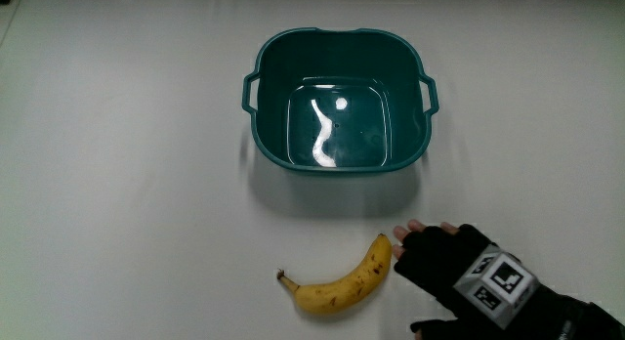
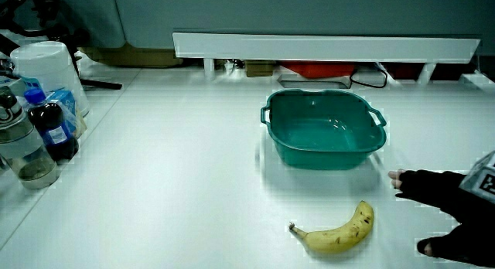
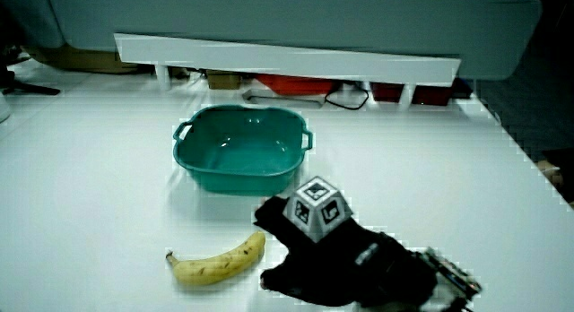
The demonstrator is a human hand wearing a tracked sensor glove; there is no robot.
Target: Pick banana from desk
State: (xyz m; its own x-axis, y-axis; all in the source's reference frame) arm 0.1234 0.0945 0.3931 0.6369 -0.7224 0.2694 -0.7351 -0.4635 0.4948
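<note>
A yellow banana (image 1: 343,282) with brown speckles lies on the white desk, nearer to the person than the teal basin (image 1: 337,98). It also shows in both side views, banana (image 2: 338,230) and banana (image 3: 218,261). The gloved hand (image 1: 452,274) rests just beside the banana's blunt end, fingers spread and holding nothing, thumb apart from the fingers. The fingertips (image 1: 402,232) sit close to the banana's end without gripping it. The patterned cube (image 3: 317,207) sits on the back of the hand (image 3: 316,255).
The teal basin (image 2: 325,130) holds nothing and stands between the banana and the low white partition (image 2: 325,45). Bottles and a white container (image 2: 42,107) stand at the table's edge in a side view.
</note>
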